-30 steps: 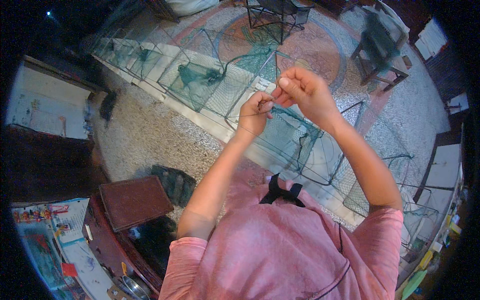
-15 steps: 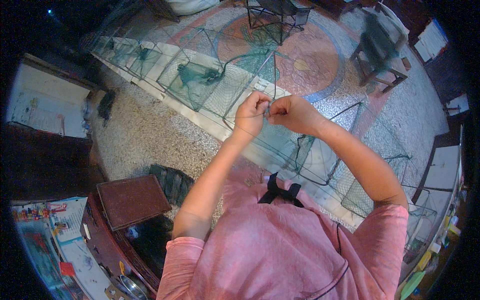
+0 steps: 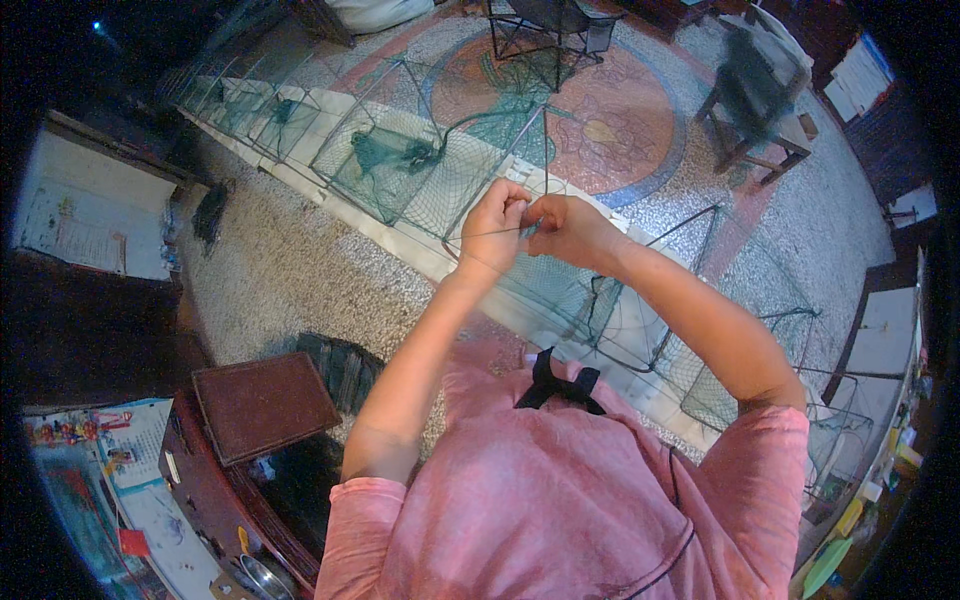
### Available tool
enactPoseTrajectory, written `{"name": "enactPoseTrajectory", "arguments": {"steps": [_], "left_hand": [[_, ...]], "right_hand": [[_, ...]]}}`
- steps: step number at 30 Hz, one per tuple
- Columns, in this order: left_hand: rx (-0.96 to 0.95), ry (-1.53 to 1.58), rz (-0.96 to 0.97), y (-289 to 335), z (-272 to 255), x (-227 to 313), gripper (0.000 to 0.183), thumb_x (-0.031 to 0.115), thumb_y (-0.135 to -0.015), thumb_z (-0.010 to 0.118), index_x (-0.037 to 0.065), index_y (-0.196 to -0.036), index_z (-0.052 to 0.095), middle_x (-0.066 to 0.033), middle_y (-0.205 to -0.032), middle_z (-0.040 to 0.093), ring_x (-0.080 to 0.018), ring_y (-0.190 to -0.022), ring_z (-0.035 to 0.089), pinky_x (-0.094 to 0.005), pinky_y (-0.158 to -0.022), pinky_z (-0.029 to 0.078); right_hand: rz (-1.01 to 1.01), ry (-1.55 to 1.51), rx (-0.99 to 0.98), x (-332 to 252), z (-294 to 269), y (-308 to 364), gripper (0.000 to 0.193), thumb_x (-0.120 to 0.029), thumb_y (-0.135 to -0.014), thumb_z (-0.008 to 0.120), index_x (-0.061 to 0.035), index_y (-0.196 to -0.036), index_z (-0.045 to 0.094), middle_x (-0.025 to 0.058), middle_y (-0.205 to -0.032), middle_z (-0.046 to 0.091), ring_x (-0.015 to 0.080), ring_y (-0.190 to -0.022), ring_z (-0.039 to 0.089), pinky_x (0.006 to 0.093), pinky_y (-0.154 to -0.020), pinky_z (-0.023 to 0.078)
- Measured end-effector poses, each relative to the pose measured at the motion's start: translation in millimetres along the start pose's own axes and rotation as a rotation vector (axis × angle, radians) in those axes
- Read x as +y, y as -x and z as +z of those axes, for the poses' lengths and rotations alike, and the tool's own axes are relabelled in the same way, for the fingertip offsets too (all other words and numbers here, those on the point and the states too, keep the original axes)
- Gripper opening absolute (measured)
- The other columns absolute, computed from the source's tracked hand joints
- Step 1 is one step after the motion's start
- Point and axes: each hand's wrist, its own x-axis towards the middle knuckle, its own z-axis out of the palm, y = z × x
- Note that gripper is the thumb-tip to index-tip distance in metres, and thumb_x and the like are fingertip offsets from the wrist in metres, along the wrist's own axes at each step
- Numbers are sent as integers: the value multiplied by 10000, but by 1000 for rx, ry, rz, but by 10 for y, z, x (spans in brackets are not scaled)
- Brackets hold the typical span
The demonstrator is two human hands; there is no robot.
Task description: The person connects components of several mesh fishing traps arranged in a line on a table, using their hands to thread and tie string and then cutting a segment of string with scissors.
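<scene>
A long green mesh fishing trap [image 3: 555, 285], with thin dark wire frames, stretches from the far left across to the near right. Over its middle my left hand [image 3: 488, 230] is closed, thumb and fingers pinched together. Facing it, my right hand [image 3: 575, 232] is also closed, its fingertips almost touching the left ones. A small bluish-green bit of netting shows between the fingertips, though I cannot make out whether cord is in it. One thin dark strand crosses the left hand. Gathered green mesh [image 3: 385, 150] bunches inside a section to the left.
Pale sheeting [image 3: 335, 205] lies under the trap on the speckled floor [image 3: 270, 240]. A dark sling chair [image 3: 555, 30] and a wooden chair [image 3: 755, 95] stand beyond. Near left are a brown square-topped stool [image 3: 265, 405] and a cluttered table [image 3: 150, 490].
My right hand has shifted slightly left and turned, closer to the left hand. The bluish-green bit between the fingertips shows more now. The trap lies much as before.
</scene>
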Motion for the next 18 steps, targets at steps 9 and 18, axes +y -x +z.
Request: {"name": "enactPoseTrajectory", "arguments": {"steps": [9, 18], "left_hand": [[-41, 275, -8, 27, 46, -175, 145, -59, -781, 468, 73, -842, 462, -9, -744, 526, -99, -641, 476, -220, -548, 387], [-32, 69, -12, 94, -25, -114, 168, -97, -772, 429, 57, -839, 431, -19, -679, 482, -102, -585, 458, -239, -500, 389]], "right_hand": [[-260, 858, 398, -156, 63, -5, 118, -126, -664, 648, -87, -769, 610, 66, -801, 584, 269, -757, 571, 378, -651, 459], [-186, 643, 382, -12, 238, -123, 166, -50, -702, 575, -69, -832, 474, 146, -816, 548, 344, -727, 568, 423, -586, 448]]}}
